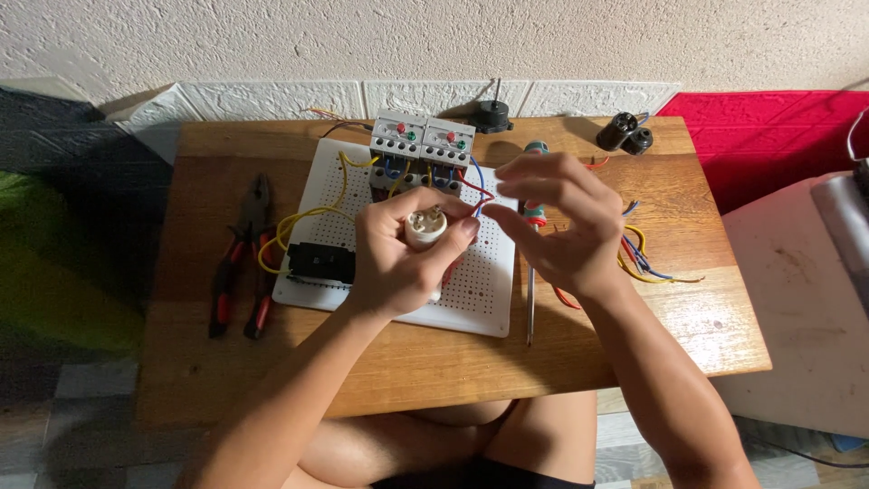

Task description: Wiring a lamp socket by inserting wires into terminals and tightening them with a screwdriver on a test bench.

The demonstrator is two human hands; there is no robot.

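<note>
My left hand (398, 254) grips a small white cylindrical socket-like part (424, 226) with metal contacts on top, held over a white perforated board (480, 290). My right hand (561, 222) hovers just right of it, fingers curled, thumb and forefinger pinching at a thin red wire (477, 210) near the part. Two grey relay units (423, 140) with red and green buttons stand at the board's far edge, with yellow, blue and red wires running from them. A black block (319, 263) sits on the board's left side.
A low wooden table (407, 362) carries the board. Red-handled pliers (243, 263) lie at left, a screwdriver (530, 299) lies under my right hand, loose coloured wires (647, 263) at right, black round parts (625, 134) at the far right, a black knob (492, 113) by the wall.
</note>
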